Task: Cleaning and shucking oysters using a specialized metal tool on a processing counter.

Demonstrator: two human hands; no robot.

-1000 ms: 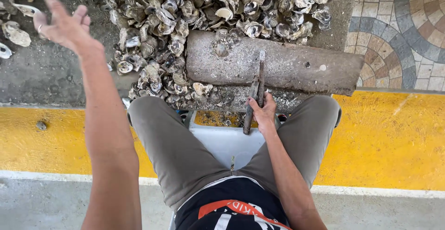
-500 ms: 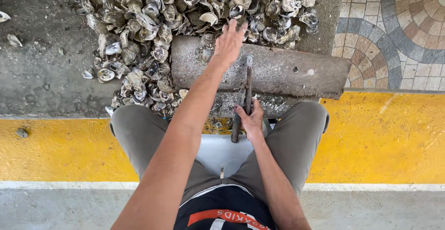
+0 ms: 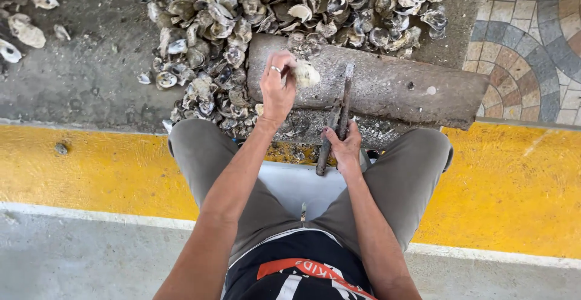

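My left hand (image 3: 277,88) grips a pale, rough oyster (image 3: 306,73) over the near edge of a long worn wooden block (image 3: 399,85); a ring shows on one finger. My right hand (image 3: 344,146) is closed round the middle of a dark metal rod tool (image 3: 338,115), whose tip rests on the block just right of the oyster. A large heap of oyster shells (image 3: 272,9) lies behind and to the left of the block. I sit with knees apart, in grey trousers.
A white seat or bucket (image 3: 296,182) shows between my legs. A yellow painted kerb (image 3: 91,170) runs across under my knees. Loose shells (image 3: 24,28) lie at the far left on grey concrete. Patterned paving (image 3: 532,40) is at the right.
My left hand swung from the far left to the shell heap, then drew back to the block holding an oyster. My right hand kept its hold on the rod.
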